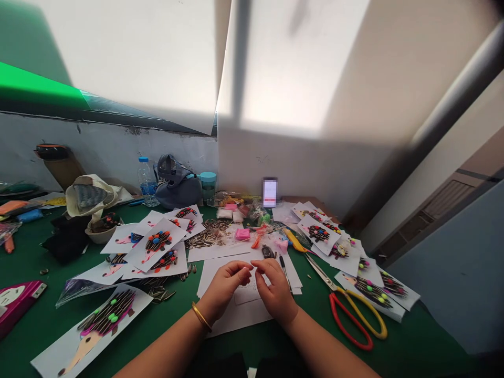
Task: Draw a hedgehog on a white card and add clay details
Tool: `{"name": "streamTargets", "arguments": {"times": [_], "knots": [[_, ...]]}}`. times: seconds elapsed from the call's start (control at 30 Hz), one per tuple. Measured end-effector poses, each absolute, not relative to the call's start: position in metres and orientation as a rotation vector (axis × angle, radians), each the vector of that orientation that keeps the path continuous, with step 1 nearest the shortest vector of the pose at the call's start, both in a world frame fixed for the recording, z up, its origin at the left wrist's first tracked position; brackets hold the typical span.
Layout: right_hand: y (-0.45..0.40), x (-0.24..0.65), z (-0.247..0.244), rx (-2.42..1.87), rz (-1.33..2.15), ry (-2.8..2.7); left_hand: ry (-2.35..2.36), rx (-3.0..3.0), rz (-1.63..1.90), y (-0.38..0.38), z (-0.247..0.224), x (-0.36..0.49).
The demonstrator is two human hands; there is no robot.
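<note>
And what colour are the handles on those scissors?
The scissors have one red handle and one yellow handle, clearest in the head view.

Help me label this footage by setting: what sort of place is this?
Likely a craft workspace: a green table holds seed-covered animal pictures, loose striped seeds and red-and-yellow scissors.

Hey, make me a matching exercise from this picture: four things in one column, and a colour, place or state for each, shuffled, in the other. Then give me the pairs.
Column one
1. Left hand
2. Scissors
3. Phone
4. Pen

Column two
A. Red and yellow at the handles
B. On the white paper, beside the right hand
C. Gold bracelet at its wrist
D. Upright, screen lit

Pairs: 1-C, 2-A, 3-D, 4-B
</note>
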State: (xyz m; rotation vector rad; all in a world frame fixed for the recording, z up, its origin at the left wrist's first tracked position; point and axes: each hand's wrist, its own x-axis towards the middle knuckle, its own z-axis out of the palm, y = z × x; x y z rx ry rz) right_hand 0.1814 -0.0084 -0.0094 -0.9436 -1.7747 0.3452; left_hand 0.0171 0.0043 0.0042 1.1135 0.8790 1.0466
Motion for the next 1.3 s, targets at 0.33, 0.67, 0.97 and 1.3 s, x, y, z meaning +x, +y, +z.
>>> {"name": "streamTargets", "arguments": {"times": [0.33,0.67,0.97,1.3], "knots": [[-0.008,0.182,-0.011,-0.955,0.371,-1.791,0.851,1.102,1.057,0.005,0.003,0.019],[0.0,0.192,-0.013,-1.008,0.298,-1.741,0.813,0.951,1.117,0.009,-0.003,0.014],[0.005,0.202,-0.016,-1.089,0.212,-1.718,0.719,0.663,1.072,0.008,0.003,0.015],[-0.008,0.188,-0.014,-0.969,0.311,-1.849,0.702,0.768,1.024,0.007,0.002,0.017]]}}
